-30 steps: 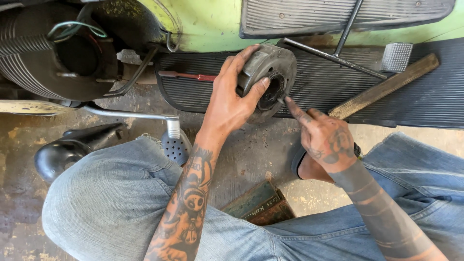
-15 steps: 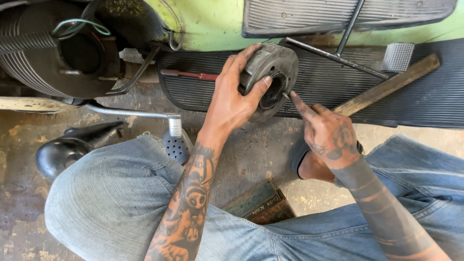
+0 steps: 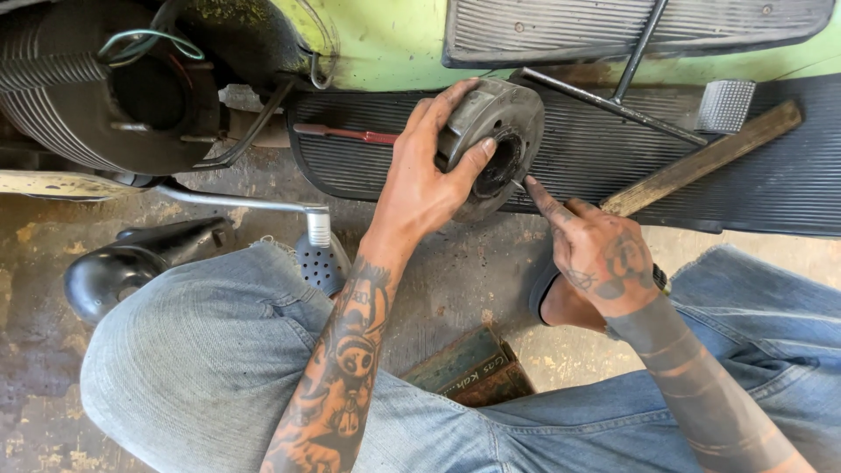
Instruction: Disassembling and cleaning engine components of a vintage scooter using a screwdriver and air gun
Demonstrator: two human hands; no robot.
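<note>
My left hand (image 3: 425,188) grips a round grey metal drum (image 3: 504,114) by its rim, thumb on the near edge, and holds it tilted above a black ribbed mat (image 3: 377,171). The drum's dark open centre (image 3: 498,166) faces my right hand. My right hand (image 3: 604,254) is just right of it, index finger stretched toward the opening and fingers closed on a thin metal tool whose pale tip (image 3: 519,183) touches the drum's inner edge. Both forearms rest over my jeans-clad knees.
On the mat lie a red-handled screwdriver (image 3: 346,134), a wooden-handled hammer (image 3: 701,162) and a T-shaped bar wrench (image 3: 613,101). A finned engine (image 3: 79,96) and kick lever (image 3: 254,203) stand at left, with green bodywork (image 3: 385,35) behind. A black cover (image 3: 131,263) and a small block (image 3: 473,372) lie on the concrete floor.
My right hand has edged closer, bringing the tool tip to the drum's opening. My left hand keeps the drum in nearly the same place.
</note>
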